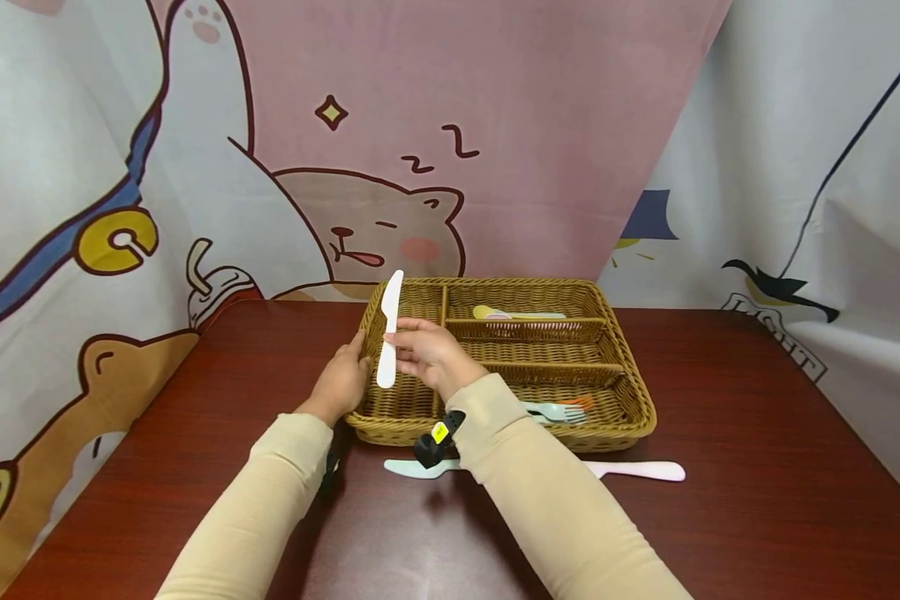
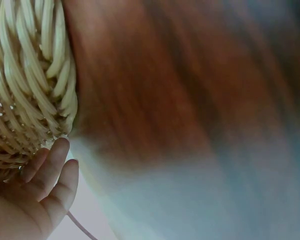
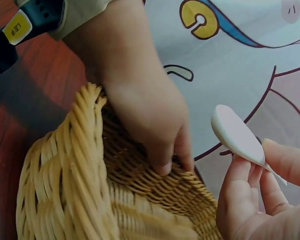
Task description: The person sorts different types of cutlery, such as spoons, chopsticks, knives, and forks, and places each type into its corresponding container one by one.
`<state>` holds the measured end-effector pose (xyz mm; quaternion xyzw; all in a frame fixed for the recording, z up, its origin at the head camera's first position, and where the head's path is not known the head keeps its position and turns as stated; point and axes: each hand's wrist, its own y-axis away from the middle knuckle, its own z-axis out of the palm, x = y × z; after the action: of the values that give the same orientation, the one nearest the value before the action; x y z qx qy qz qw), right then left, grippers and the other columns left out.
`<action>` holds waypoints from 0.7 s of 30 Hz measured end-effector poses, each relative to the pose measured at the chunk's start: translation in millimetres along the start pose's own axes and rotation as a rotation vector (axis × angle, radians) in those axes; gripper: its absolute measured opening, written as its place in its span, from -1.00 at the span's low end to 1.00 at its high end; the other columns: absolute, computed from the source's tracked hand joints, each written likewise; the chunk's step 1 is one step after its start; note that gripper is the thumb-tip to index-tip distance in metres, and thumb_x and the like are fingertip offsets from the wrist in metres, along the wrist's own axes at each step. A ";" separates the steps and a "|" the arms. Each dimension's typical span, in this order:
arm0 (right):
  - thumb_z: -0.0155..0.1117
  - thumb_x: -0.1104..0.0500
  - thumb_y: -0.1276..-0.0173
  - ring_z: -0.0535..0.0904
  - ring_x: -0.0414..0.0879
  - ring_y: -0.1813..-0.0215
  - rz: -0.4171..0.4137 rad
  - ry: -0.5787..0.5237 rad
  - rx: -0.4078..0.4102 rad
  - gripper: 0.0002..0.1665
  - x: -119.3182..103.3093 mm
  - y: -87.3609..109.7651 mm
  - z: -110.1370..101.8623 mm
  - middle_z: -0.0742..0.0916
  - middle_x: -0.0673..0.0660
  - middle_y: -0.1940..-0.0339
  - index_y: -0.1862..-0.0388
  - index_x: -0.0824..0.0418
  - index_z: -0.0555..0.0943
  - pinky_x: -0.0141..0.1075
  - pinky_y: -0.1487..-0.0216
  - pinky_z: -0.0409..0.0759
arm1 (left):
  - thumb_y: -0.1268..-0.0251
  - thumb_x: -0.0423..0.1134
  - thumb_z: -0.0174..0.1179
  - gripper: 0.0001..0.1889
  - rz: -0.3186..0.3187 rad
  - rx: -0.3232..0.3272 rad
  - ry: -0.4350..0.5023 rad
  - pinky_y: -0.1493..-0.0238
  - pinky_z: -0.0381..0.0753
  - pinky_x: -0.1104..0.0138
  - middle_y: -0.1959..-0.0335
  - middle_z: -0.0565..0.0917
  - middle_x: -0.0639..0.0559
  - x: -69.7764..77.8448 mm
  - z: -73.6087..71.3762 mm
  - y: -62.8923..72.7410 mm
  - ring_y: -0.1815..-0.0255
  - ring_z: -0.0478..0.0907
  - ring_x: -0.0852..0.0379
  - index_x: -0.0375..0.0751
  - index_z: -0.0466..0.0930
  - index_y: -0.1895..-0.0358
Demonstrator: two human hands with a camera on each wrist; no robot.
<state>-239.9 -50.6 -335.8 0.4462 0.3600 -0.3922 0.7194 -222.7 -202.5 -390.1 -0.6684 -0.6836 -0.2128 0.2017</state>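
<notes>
red-brown wood-grained tabletop [image 1: 735, 417]; on it, wicker basket [image 1: 615, 435], gripped at the left rim [image 1: 368, 315] by left fingers [image 1: 357, 342], probably for steadiness; above its left compartment [image 1: 416, 404], white knife [image 1: 391, 323], pinched mid-length by right fingers [image 1: 418, 339], presumably for balance.

It's a white knife [image 1: 391, 319], golden-brown woven basket [image 1: 570, 439], reddish wood-grained table [image 1: 757, 467], and cartoon-printed pink-and-white cloth [image 1: 540, 125] far side!

Reddish-brown table [image 1: 727, 400]; cartoon-print cloth [image 1: 540, 125] behind: sleeping bear [image 1: 390, 212], dark bird [image 1: 778, 285], creased lettering [image 1: 776, 335], perhaps ending "GHT".
</notes>
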 end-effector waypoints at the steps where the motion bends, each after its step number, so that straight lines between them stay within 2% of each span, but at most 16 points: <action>1: 0.20 0.44 -0.33 0.54 -0.16 0.42 0.005 -0.006 0.002 -0.70 1.4 -1.5 0.6 0.63 0.05 0.43 -0.03 0.28 0.54 -0.38 0.39 0.57 | -0.56 -0.26 -0.19 -0.41 0.002 0.001 -0.002 -0.37 0.26 -0.03 -0.36 0.27 -0.42 0.1 0.0 0.0 -0.37 0.27 -0.28 -0.30 -0.09 -0.54; 13: 0.17 0.45 -0.34 0.49 -0.16 0.42 0.068 -0.028 0.032 -0.79 17.3 -14.8 4.9 0.58 0.04 0.47 0.10 0.24 0.52 -0.35 0.33 0.53 | -0.57 -0.24 -0.19 -0.41 -0.009 -0.010 -0.006 -0.36 0.26 -0.03 -0.38 0.25 -0.40 0.9 0.6 -1.4 -0.37 0.26 -0.27 -0.26 -0.10 -0.55; 21: 0.18 0.45 -0.35 0.50 -0.14 0.40 0.106 0.016 0.044 -0.65 27.4 -21.0 5.5 0.58 0.06 0.42 -0.09 0.25 0.47 -0.21 0.08 0.58 | -0.58 -0.23 -0.22 -0.41 -0.030 -0.026 -0.006 -0.37 0.25 -0.03 -0.39 0.25 -0.38 0.4 0.2 -2.2 -0.39 0.24 -0.26 -0.22 -0.12 -0.56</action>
<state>-245.7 -68.5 -365.3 0.4835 0.3328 -0.3578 0.7262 -225.0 -202.1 -390.1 -0.6613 -0.6913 -0.2224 0.1879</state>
